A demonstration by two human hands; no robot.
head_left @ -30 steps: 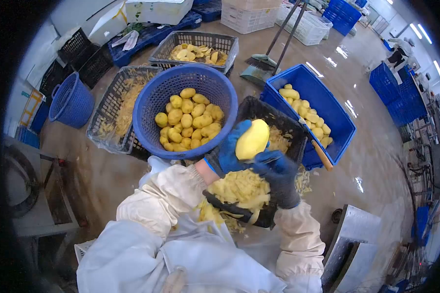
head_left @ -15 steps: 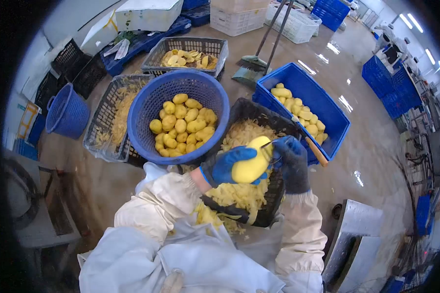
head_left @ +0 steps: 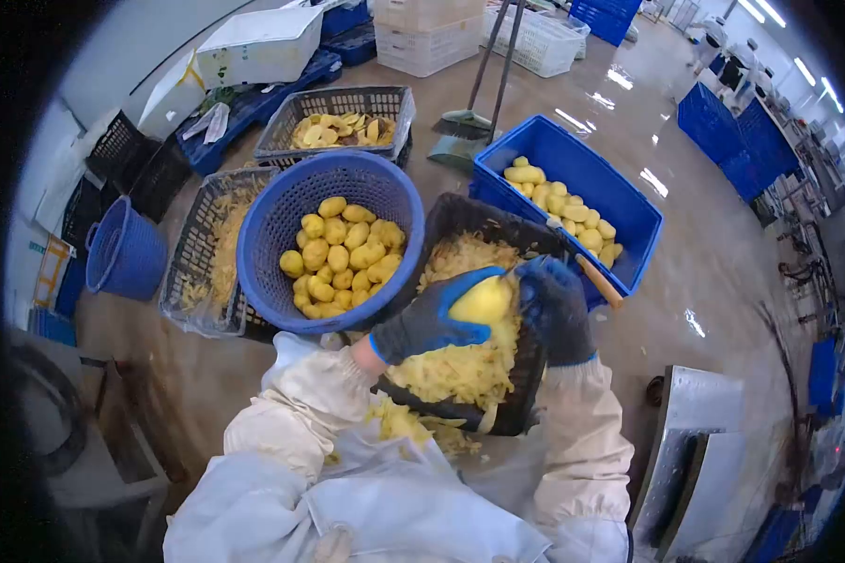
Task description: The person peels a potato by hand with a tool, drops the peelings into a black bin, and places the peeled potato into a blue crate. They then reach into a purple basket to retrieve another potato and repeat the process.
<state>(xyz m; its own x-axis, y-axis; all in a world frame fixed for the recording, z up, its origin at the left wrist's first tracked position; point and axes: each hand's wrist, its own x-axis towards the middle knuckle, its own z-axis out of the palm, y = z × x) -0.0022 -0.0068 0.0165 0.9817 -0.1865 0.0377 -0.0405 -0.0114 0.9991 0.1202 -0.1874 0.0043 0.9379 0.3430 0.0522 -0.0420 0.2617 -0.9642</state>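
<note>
My left hand [head_left: 432, 319], in a blue and dark glove, is closed around a peeled yellow potato [head_left: 482, 302]. At the potato's right side, my gloved right hand [head_left: 556, 305] is closed on a peeler [head_left: 511, 273], of which only a thin metal part shows. Both hands are over a black crate [head_left: 512, 403] lined with dark plastic and heaped with potato peelings [head_left: 460, 371]. Left of it stands a round blue basket [head_left: 253, 239] of yellow potatoes [head_left: 343, 258]. A blue bin [head_left: 629, 202] to the right holds more potatoes [head_left: 568, 208].
A wooden handle [head_left: 601, 283] rests along the blue bin's near side. Further crates, one with potato pieces [head_left: 343, 129] and one with peelings [head_left: 218, 249], stand beyond the basket. A broom and dustpan [head_left: 460, 141] stand behind. Metal plates [head_left: 690, 441] are at lower right.
My left hand has turned so its back shows more and covers more of the potato. The potato has tilted, and the right hand stays beside it. The camera view has shifted slightly.
</note>
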